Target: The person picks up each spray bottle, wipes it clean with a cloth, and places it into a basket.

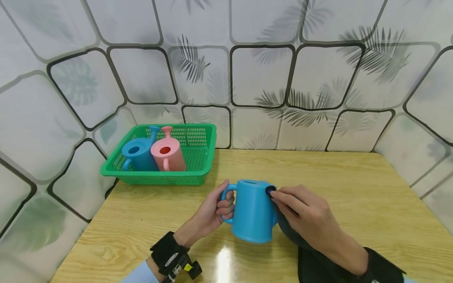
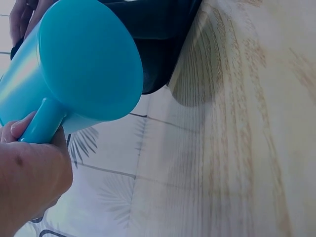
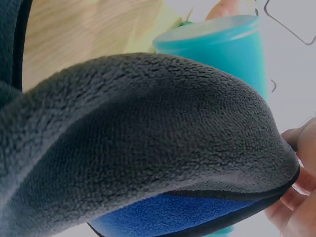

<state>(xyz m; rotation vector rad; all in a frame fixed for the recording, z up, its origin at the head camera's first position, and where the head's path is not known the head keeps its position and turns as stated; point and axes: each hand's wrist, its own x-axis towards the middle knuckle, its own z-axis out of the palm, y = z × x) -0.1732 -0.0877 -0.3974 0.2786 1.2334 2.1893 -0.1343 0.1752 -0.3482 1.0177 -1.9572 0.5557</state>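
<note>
My left hand (image 1: 214,208) grips the handle of a light blue watering can (image 1: 252,212), fingers curled through the loop. In the left wrist view the round base of the watering can (image 2: 94,59) faces the camera, raised above the table. My right hand (image 1: 308,214) pinches a dark grey towel (image 1: 288,226) by its black-edged part, right at the can's upper right side. Blue fabric shows on the other face of the towel (image 3: 148,123) in the right wrist view, and its lower part hangs down. The towel and right hand hide the spout side of the can.
A green plastic basket (image 1: 159,179) stands at the back left of the wooden table (image 1: 354,188). Inside it are a blue watering can (image 1: 140,157) and a pink watering can (image 1: 173,157), side by side at its left. A patterned curtain (image 1: 262,78) surrounds the table's back and sides.
</note>
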